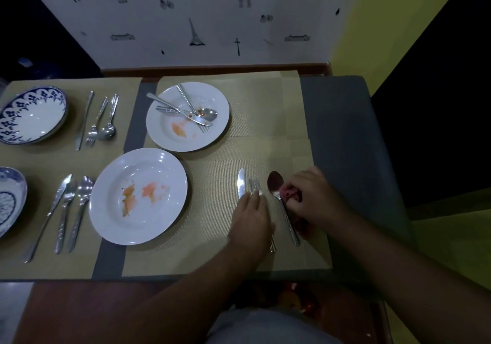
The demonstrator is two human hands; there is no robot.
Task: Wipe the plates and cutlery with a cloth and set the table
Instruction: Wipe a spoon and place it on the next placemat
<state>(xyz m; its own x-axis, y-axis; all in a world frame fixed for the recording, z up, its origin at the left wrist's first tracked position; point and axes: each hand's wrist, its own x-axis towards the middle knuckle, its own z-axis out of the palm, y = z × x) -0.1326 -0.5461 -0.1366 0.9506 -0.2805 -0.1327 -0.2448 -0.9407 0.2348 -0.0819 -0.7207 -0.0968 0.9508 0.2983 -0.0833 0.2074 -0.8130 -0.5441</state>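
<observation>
Now a person's right hand pinches a red cloth around the neck of a steel spoon lying on a tan woven placemat; its grip is closed on the cloth. The left hand lies flat, fingers straight, pressing the handles of a knife and fork just beside the spoon.

The cutlery looks stiff, light and slippery, and is best held by the handle. To the left, a near white plate and a far white plate carry orange smears. Both look fragile and are best lifted at the rim.

The bench is grey, set against a white wall with small black drawings, and the room is dim.
</observation>
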